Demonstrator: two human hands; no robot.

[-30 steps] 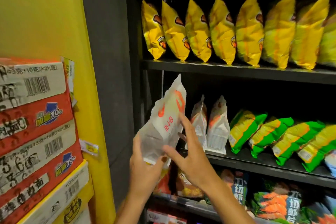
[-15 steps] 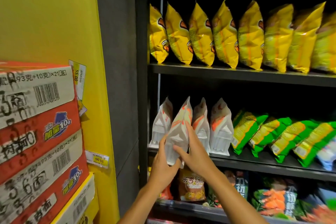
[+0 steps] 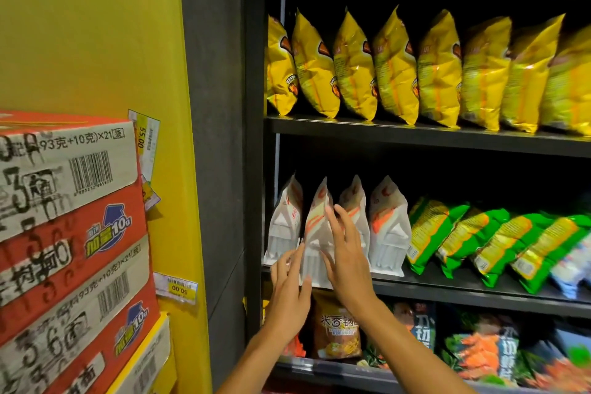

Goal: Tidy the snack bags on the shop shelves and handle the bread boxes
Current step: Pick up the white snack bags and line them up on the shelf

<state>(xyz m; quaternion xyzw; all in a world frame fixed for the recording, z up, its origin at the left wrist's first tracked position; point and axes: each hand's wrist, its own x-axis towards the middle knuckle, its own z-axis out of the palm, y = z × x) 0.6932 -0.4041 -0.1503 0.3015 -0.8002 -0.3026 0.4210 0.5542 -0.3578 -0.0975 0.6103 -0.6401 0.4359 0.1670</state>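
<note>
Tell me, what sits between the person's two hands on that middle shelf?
A white snack bag, upright in the row. The left hand touches its lower left edge and the right hand lies open against its right side, in the head view.

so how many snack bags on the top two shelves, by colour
yellow bags, top shelf: 8
white bags, middle shelf: 4
green bags, middle shelf: 4
total: 16
A bluish bag at the right edge is cut off and not counted.
</note>
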